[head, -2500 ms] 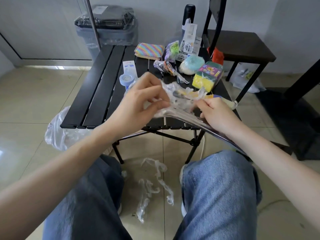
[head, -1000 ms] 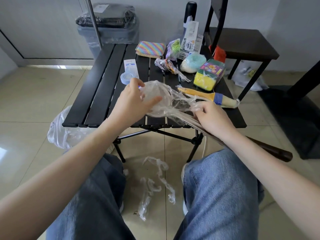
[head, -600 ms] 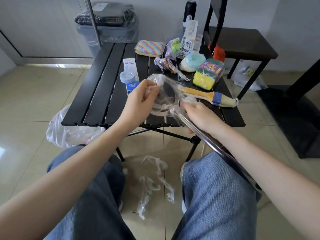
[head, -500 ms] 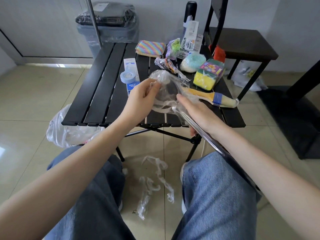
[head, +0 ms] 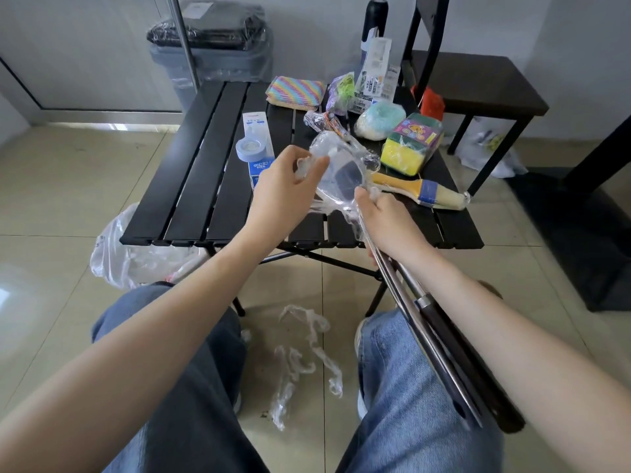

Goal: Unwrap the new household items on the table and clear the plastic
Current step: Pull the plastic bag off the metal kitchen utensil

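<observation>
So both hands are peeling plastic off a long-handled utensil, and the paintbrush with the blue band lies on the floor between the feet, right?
Not quite. The head view shows the paintbrush lying on the black table, not the floor; what lies between the feet is loose plastic strips. The rest holds: left hand and right hand are peeling plastic wrap off the long-handled utensil.

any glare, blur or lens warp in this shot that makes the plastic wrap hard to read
Head view: wide-angle warp bows the forearms and the black slatted table edges; the clear plastic wrap between the left hand and right hand catches small highlights, its edges hard to trace; soft window glare on the floor tiles at left; the steel utensil handles look slightly smeared.
</observation>
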The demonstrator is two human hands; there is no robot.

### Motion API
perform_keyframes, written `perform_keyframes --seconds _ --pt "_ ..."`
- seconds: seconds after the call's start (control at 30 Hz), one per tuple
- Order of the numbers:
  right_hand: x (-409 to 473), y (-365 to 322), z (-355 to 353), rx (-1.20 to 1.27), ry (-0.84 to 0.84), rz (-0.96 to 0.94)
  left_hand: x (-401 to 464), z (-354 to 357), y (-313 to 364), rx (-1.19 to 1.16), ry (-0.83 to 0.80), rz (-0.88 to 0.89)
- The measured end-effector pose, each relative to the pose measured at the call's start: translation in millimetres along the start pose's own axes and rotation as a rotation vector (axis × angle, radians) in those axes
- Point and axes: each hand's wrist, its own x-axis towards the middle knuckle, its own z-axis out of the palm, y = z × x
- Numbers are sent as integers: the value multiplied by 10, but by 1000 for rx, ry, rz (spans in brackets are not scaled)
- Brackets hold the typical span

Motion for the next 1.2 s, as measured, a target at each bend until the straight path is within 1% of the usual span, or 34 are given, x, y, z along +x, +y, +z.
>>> perform_keyframes --seconds 0.03,0.07,0.13,0.17,0.2,0.23,0.3,0.37,0.4,0.43,0.47,0.53,0.57,0.67,0.73,0.8,0.83,0.9,0.97,1.03,1.07,1.1,1.2 --pt "14 4 -1 9 5 9 18 -2 1 60 3 -6" --pt "28 6 -14 17 7 17 43 -21 -10 123 -60 -3" --pt "42 26 -67 26 16 31 91 -110 -47 227 -336 -12" --pt "42 48 -103 27 30 34 113 -184 -66 241 -478 -35" --pt "43 83 -143 19 46 36 138 -265 -88 249 -580 -54" --pt "32 111 -174 3 55 35 161 -340 -109 256 -635 -60" --pt "6 148 -204 -15 43 23 154 -439 -119 248 -668 -20" --pt "-4 167 -208 -18 35 14 122 -448 -120 168 -642 10" --pt "-7 166 -210 -20 39 10 79 -434 -100 112 -600 -10" --pt "-8 158 -208 -23 43 5 38 -411 -71 69 -520 -41" --pt "-11 155 -203 -24 41 0 10 -378 -56 68 -401 -54" --pt "-20 157 -196 -7 19 -1 -28 -316 -12 175 -145 5" --pt "-31 151 -197 -1 5 1 -38 -292 14 232 -50 42" --pt "-87 104 -201 0 -17 -24 24 -268 10 335 171 91" --pt "-137 56 -208 0 -39 -38 105 -277 -65 318 246 93" --pt "-161 28 -211 -1 -56 -37 156 -277 -124 263 232 98" --pt "-164 30 -214 0 -57 -33 175 -273 -132 172 187 109" --pt "-154 52 -226 11 -35 -33 181 -272 -74 -89 57 102" --pt "-136 71 -234 22 -24 -23 149 -272 35 -269 -31 46" --pt "-129 67 -227 42 -38 -20 119 -255 120 -317 -83 -13" --pt "-135 59 -222 47 -48 -25 111 -247 157 -277 -83 -11" --pt "-139 57 -214 52 -59 -30 110 -241 174 -169 -67 33" --pt "-170 60 -197 54 -89 -12 105 -237 198 301 33 181"
